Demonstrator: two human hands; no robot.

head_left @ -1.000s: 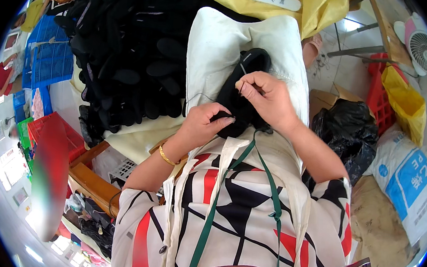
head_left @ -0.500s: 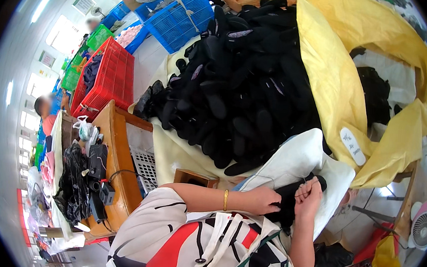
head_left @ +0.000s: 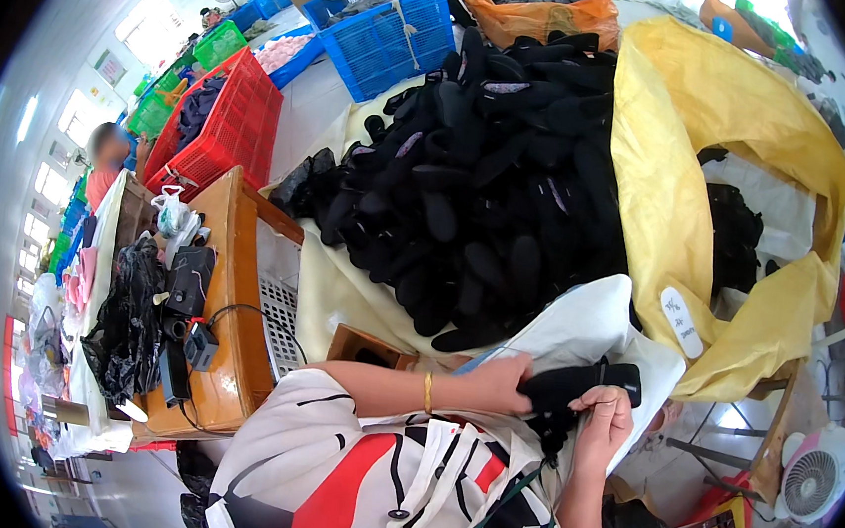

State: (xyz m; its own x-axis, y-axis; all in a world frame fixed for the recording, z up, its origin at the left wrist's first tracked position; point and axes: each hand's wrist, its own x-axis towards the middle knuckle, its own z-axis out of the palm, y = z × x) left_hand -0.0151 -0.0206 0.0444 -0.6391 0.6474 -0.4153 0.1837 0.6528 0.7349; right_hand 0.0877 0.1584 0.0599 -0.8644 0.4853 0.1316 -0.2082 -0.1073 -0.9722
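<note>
Head view: black shoe piece (head_left: 582,384) lies on a white cloth (head_left: 586,327) below the black heap (head_left: 489,170). Left hand (head_left: 503,382) grips its end, fingers curled; right hand (head_left: 607,422) pinches its lower edge. Likely mid-inspection or trimming; the next move calls for steady holding.

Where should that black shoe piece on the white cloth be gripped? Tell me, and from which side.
Probably at its two ends, from either side: the black shoe piece lies lengthwise across the white cloth, left hand at one end, right hand under the other.
</note>
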